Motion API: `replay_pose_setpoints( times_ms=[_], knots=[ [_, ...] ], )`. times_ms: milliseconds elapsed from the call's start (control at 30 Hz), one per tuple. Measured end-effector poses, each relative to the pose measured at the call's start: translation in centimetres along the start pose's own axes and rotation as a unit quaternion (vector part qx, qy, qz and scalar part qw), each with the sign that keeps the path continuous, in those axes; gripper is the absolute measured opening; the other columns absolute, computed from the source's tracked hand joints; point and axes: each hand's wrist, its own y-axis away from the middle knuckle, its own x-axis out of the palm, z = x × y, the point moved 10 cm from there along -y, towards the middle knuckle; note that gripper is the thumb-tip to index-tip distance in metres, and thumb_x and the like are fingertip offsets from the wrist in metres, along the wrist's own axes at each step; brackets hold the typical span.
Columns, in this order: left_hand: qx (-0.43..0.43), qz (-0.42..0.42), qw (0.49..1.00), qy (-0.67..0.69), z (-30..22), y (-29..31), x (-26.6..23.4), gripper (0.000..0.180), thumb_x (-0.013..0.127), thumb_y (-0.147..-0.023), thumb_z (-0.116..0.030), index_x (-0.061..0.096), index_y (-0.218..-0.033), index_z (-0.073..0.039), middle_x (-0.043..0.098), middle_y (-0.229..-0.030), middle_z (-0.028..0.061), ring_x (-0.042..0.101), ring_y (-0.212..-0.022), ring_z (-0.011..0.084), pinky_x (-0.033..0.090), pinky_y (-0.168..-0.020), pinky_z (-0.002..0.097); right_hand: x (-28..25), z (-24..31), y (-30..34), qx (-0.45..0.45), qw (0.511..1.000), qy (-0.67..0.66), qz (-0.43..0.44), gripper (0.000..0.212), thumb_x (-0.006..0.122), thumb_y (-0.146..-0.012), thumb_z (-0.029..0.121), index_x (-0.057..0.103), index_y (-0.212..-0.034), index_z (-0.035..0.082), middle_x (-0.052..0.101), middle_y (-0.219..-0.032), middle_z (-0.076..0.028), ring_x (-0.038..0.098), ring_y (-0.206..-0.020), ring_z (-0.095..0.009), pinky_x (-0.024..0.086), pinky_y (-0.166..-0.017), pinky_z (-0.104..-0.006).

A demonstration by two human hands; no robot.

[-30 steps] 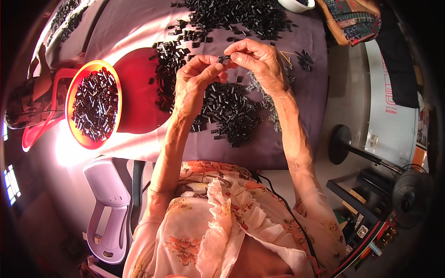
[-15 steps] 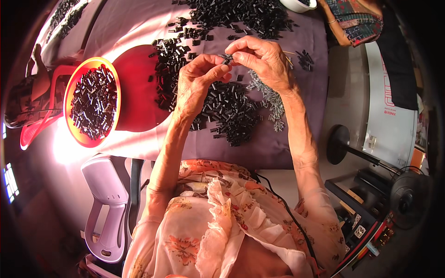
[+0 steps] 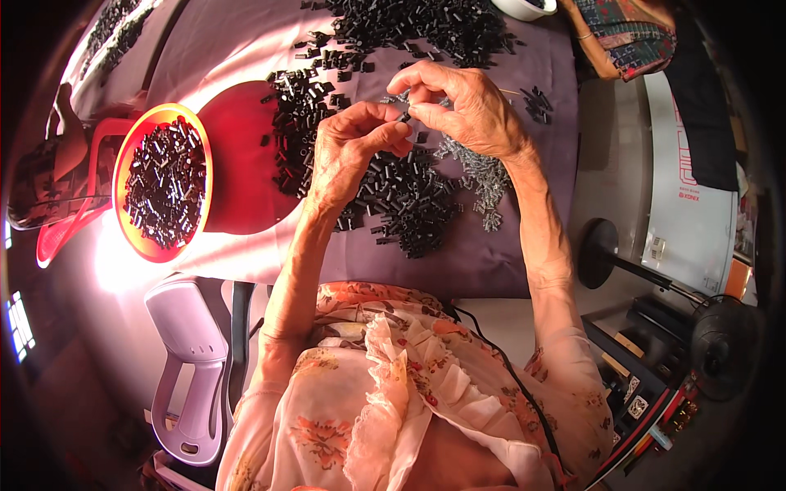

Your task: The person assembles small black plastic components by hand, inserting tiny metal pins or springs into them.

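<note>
Between the thumb and forefinger of my left hand (image 3: 348, 151) a small black plastic piece (image 3: 404, 118) is pinched. My right hand (image 3: 467, 110) is beside it; its thumb tip is close to the piece, and the forefinger is lifted away from the thumb. Whether the thumb touches the piece I cannot tell. Below my hands lies a pile of small black tube-like pieces (image 3: 409, 204). Next to it, partly under my right hand, is a heap of small grey pieces (image 3: 487, 180). More black pieces (image 3: 426, 31) are heaped at the far side of the table.
A yellow-rimmed basin (image 3: 123, 180) full of black pieces stands at the left, next to a red round surface (image 3: 237, 164). A few loose pieces (image 3: 537, 105) and a white bowl (image 3: 524, 10) are at the far right, near another person's arm (image 3: 596, 45). A lilac chair (image 3: 188, 327) stands lower left.
My right forefinger has lifted off the black piece and apart from the thumb. The left hand keeps its pinch, nearly in the same place.
</note>
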Motion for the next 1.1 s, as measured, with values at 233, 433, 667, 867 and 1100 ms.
replay_pose_setpoints(
  times_ms=[233,433,667,867,1100],
  knots=[
    [-0.021,-0.007,1.0,-0.018,0.1,0.2,-0.1,0.013,0.063,-0.076,-0.005,0.059,-0.086,0.002,0.063,-0.073,0.0082,0.06,-0.062,0.0121,0.048,-0.061,0.0228,0.1,1.8,0.3,-0.052,0.995,0.081,-0.006,0.017,0.057,-0.076,0.003,0.057,-0.092,0.007,0.058,-0.068,-0.004,0.058,-0.062,-0.013,0.047,-0.057,-0.0258],
    [-0.019,-0.012,0.999,-0.048,0.1,0.4,-0.1,0.016,0.064,-0.075,-0.005,0.059,-0.088,0.003,0.063,-0.073,0.0078,0.061,-0.062,0.0116,0.048,-0.06,0.0217,0.2,3.0,0.6,-0.087,0.988,0.127,-0.004,0.015,0.057,-0.077,0.005,0.057,-0.091,0.007,0.061,-0.075,-0.006,0.061,-0.065,-0.019,0.048,-0.057,-0.0285],
    [-0.005,-0.013,0.995,-0.097,-0.4,0.5,0.1,0.016,0.063,-0.076,-0.005,0.06,-0.089,0.004,0.063,-0.072,0.0072,0.06,-0.062,0.0114,0.047,-0.06,0.0209,0.6,4.1,1.0,-0.143,0.977,0.16,0.004,0.016,0.053,-0.077,0.001,0.054,-0.092,0.004,0.058,-0.081,-0.008,0.059,-0.071,-0.024,0.047,-0.061,-0.0318],
    [-0.019,-0.005,0.997,-0.069,0.3,0.3,0.1,0.016,0.062,-0.076,-0.005,0.06,-0.088,0.004,0.063,-0.071,0.0078,0.06,-0.062,0.0115,0.047,-0.059,0.021,0.9,3.2,0.7,-0.114,0.986,0.116,0.024,0.014,0.055,-0.077,0.002,0.056,-0.091,0.005,0.059,-0.079,-0.009,0.059,-0.069,-0.023,0.047,-0.06,-0.031],
    [-0.051,0.013,0.995,0.084,1.9,0.1,1.1,0.011,0.061,-0.078,-0.006,0.058,-0.085,0.003,0.062,-0.076,0.0099,0.061,-0.067,0.016,0.052,-0.063,0.0278,-0.3,0.2,1.0,-0.012,0.999,0.027,-0.016,0.02,0.06,-0.078,0.011,0.057,-0.098,0.006,0.06,-0.074,-0.004,0.058,-0.068,-0.014,0.046,-0.062,-0.0267]
  ],
)
